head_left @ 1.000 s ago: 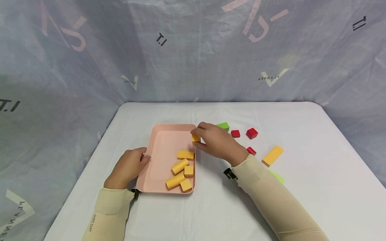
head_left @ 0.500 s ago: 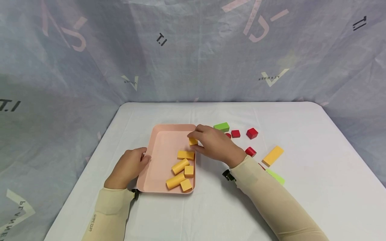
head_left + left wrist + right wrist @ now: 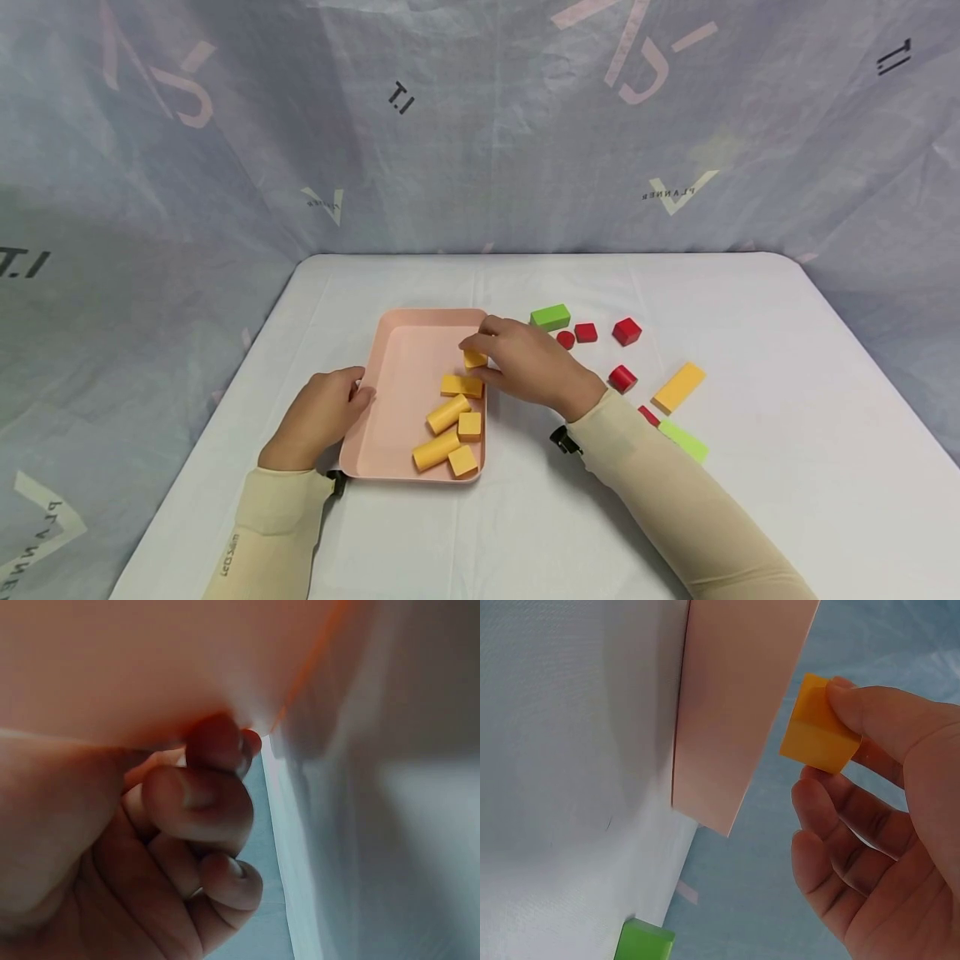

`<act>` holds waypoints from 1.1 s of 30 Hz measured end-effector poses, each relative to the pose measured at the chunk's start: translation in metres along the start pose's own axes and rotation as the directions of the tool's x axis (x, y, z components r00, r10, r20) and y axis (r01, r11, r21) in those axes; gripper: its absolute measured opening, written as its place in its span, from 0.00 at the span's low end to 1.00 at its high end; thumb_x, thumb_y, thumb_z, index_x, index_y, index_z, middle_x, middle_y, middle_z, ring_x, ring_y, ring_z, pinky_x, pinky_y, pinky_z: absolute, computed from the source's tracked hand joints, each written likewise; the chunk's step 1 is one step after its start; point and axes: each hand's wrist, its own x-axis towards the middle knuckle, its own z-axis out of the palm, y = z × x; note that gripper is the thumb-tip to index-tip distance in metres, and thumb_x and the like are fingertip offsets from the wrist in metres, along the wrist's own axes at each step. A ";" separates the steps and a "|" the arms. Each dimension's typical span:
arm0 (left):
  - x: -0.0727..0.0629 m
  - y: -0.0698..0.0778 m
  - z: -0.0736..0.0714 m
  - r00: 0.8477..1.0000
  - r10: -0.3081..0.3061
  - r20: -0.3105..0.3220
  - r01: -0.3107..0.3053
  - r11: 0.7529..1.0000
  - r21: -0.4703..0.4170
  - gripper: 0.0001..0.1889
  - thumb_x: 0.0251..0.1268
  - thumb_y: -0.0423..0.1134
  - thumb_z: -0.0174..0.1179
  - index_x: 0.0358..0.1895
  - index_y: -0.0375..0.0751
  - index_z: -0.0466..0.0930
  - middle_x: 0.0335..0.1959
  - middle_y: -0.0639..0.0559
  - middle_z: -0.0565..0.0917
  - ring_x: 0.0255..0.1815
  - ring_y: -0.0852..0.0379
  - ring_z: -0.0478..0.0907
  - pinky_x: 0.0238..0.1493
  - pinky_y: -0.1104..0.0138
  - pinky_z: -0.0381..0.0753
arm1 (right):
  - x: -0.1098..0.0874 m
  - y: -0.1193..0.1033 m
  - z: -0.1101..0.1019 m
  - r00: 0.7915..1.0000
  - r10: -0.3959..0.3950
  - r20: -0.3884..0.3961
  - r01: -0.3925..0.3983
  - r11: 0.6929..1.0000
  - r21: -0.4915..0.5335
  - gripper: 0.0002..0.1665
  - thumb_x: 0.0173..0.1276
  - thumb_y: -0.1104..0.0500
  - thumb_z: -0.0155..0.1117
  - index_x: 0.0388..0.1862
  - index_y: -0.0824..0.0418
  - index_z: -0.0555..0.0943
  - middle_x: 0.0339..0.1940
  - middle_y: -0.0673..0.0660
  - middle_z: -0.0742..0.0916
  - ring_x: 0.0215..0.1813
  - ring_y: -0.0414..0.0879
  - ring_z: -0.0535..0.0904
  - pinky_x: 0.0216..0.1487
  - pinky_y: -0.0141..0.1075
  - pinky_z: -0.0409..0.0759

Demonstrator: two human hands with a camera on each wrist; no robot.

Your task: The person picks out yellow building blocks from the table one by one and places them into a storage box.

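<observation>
My right hand (image 3: 536,362) pinches a yellow block (image 3: 475,359) between thumb and fingers, over the right side of the pink tray (image 3: 397,315). In the right wrist view the yellow block (image 3: 817,731) is above the tray's wall (image 3: 731,705), apart from it. My left hand (image 3: 318,417) holds the tray's left rim, thumb over the edge; the left wrist view shows curled fingers (image 3: 202,802) against the tray's outside wall. Inside the tray lie a flat yellow block (image 3: 462,386), two yellow cylinders (image 3: 447,414) and two yellow cubes (image 3: 470,426).
Right of the tray lie a green block (image 3: 551,317), a red disc (image 3: 566,339), two red blocks (image 3: 627,332), a red cylinder (image 3: 622,378), a long yellow block (image 3: 678,387) and a light green block (image 3: 684,439). A red piece (image 3: 649,415) is partly hidden by the right sleeve.
My right hand has moved a little left and toward me, carrying the yellow block farther inside the tray's right edge. The left hand and the tray have stayed in place.
</observation>
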 end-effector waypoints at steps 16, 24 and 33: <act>0.000 -0.001 0.000 1.000 0.000 -0.005 0.000 1.000 0.001 0.05 0.74 0.37 0.59 0.39 0.42 0.81 0.19 0.52 0.75 0.19 0.57 0.70 0.23 0.64 0.68 | 0.002 0.001 0.005 1.000 -0.026 0.010 0.026 1.000 -0.015 0.23 0.62 0.50 0.80 0.56 0.50 0.87 0.42 0.48 0.80 0.37 0.37 0.74 0.36 0.27 0.77; 0.000 -0.001 0.000 1.000 -0.002 0.003 0.002 1.000 -0.006 0.05 0.75 0.38 0.59 0.39 0.42 0.81 0.20 0.52 0.75 0.19 0.57 0.71 0.24 0.64 0.69 | 0.002 0.001 0.008 0.999 0.011 0.036 -0.010 1.000 -0.013 0.24 0.62 0.51 0.80 0.57 0.49 0.87 0.42 0.48 0.80 0.37 0.36 0.75 0.37 0.26 0.78; 0.000 -0.001 0.001 1.000 0.011 -0.007 -0.011 1.000 -0.006 0.05 0.74 0.37 0.59 0.38 0.42 0.81 0.19 0.53 0.74 0.19 0.57 0.70 0.23 0.64 0.68 | 0.001 0.001 0.011 0.998 0.035 0.055 -0.035 0.999 -0.013 0.23 0.63 0.52 0.79 0.57 0.50 0.87 0.43 0.48 0.80 0.36 0.37 0.75 0.36 0.25 0.78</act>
